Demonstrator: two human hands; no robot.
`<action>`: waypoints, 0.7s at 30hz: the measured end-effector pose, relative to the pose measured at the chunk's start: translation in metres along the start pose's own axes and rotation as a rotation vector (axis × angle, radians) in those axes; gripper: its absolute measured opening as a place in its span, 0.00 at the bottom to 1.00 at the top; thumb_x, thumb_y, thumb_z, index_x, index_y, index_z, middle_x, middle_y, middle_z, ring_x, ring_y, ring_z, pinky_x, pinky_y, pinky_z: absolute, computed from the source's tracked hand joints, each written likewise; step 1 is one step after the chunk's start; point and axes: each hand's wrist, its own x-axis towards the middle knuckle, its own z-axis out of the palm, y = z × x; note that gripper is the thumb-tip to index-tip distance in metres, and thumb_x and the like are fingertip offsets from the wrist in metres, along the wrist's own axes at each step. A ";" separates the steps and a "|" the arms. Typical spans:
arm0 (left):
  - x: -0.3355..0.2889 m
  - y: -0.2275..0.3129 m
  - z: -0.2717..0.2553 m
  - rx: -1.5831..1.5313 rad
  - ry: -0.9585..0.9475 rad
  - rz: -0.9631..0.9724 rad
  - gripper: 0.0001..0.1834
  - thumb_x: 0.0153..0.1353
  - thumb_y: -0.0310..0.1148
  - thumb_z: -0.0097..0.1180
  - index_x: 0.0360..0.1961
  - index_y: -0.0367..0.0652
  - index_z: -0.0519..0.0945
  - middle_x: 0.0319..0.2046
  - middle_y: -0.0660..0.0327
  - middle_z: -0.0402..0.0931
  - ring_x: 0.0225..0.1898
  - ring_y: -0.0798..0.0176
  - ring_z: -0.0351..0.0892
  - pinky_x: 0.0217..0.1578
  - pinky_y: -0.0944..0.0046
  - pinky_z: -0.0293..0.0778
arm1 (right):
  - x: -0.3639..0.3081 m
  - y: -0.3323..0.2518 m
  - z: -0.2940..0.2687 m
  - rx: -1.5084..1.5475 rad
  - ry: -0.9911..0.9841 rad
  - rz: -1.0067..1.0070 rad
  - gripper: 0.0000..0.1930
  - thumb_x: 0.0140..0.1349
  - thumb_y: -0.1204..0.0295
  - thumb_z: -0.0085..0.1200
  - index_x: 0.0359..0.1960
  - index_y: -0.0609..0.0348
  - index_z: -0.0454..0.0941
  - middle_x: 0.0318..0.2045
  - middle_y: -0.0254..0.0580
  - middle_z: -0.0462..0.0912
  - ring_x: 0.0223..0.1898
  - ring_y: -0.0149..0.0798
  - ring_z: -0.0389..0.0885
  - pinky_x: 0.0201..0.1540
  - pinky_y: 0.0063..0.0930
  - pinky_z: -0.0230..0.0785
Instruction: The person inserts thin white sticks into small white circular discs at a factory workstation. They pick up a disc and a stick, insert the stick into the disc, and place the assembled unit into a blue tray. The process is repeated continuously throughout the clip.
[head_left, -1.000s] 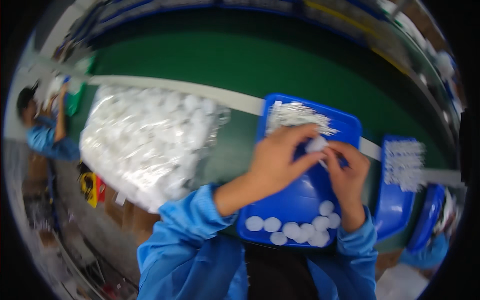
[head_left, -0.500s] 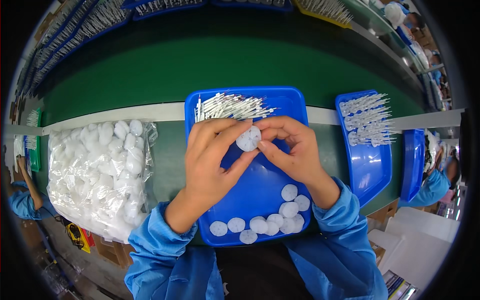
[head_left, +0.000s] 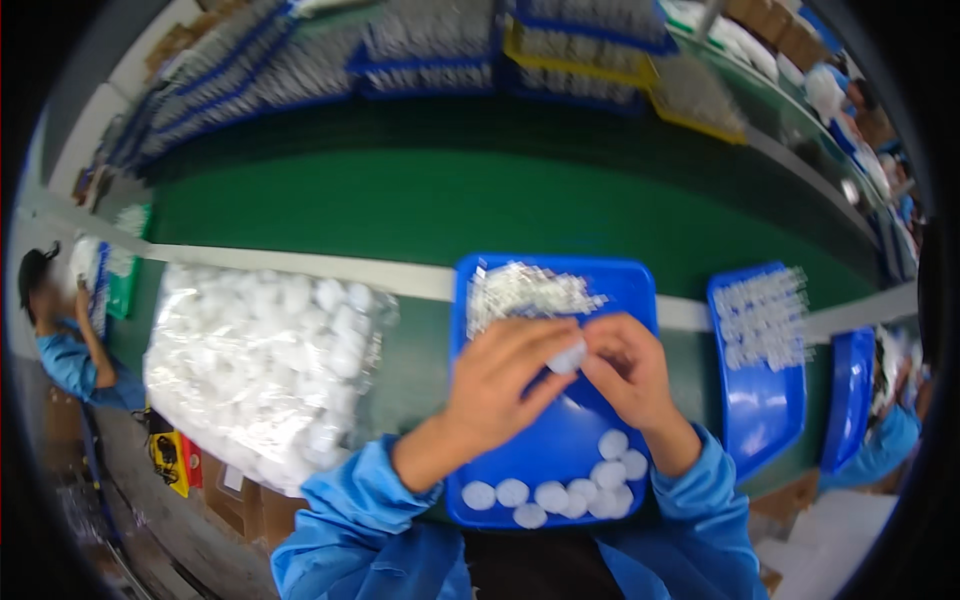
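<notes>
Over the blue tray (head_left: 500, 300), I see my left hand (head_left: 500, 385) and right hand (head_left: 630, 370) meeting, fingertips of both pinched on one small white round cap (head_left: 568, 357). Finished white discs (head_left: 560, 490) lie along the tray's near edge, and a pile of thin clear pieces (head_left: 520, 290) sits at its far end. Left of the tray rests a clear bag of white caps (head_left: 260, 360); right of it, a second blue tray (head_left: 765, 400).

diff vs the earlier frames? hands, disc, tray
Little changed. Both hands, left hand and right hand, stay together on one white disc above the blue tray. Only the head view shifted. Row of finished discs and bag of discs unchanged.
</notes>
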 end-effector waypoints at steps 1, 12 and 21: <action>-0.001 0.000 0.000 -0.020 -0.011 -0.005 0.25 0.56 0.29 0.77 0.57 0.43 0.87 0.57 0.56 0.87 0.52 0.48 0.87 0.52 0.52 0.83 | 0.000 0.003 -0.001 0.029 -0.023 -0.020 0.16 0.73 0.82 0.62 0.59 0.67 0.76 0.49 0.43 0.88 0.50 0.32 0.88 0.57 0.28 0.81; -0.002 0.001 0.001 -0.071 -0.050 0.001 0.28 0.54 0.26 0.80 0.59 0.43 0.88 0.57 0.57 0.88 0.53 0.51 0.87 0.54 0.54 0.81 | 0.000 0.004 0.001 -0.055 0.056 -0.024 0.10 0.71 0.83 0.64 0.51 0.66 0.78 0.38 0.43 0.92 0.41 0.31 0.92 0.47 0.26 0.84; -0.013 -0.011 -0.006 -0.308 -0.118 -0.122 0.20 0.67 0.29 0.72 0.59 0.37 0.88 0.61 0.39 0.83 0.57 0.44 0.86 0.57 0.51 0.83 | 0.007 -0.012 0.000 -0.126 0.091 -0.005 0.05 0.74 0.76 0.61 0.44 0.66 0.85 0.30 0.43 0.93 0.34 0.32 0.94 0.38 0.25 0.84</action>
